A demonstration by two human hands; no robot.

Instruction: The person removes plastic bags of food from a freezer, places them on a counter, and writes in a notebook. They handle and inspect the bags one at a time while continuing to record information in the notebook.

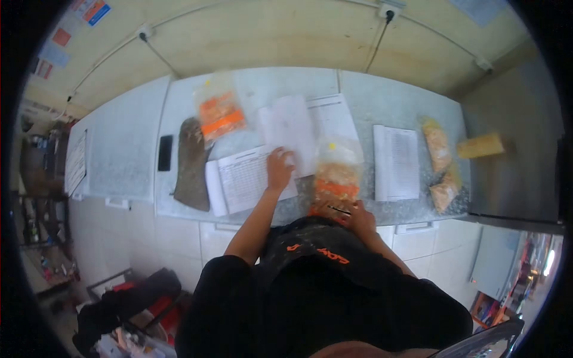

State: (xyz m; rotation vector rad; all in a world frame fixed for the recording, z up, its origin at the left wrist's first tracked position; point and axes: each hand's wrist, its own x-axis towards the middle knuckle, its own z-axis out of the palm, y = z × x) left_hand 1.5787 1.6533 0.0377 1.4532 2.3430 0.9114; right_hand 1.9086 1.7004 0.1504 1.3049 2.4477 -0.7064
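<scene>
My left hand [280, 169] rests on an open booklet of printed tables [242, 176], its fingers bent at a white page [289, 128] that stands partly raised. What the fingertips hold, if anything, is too small to make out. At the counter's front edge my right hand [360, 219] grips the lower end of a clear plastic bag with orange print [336, 182]. Behind that bag lies another printed sheet [334, 113]. A similar orange-printed bag [221, 113] is at the back left of the booklet.
Left of the booklet lie a grey-brown flat object [192, 164] and a black phone [165, 153]. To the right are a second booklet [397, 162], two filled bags [437, 146] and a yellow block [481, 146] by a grey metal panel [513, 119].
</scene>
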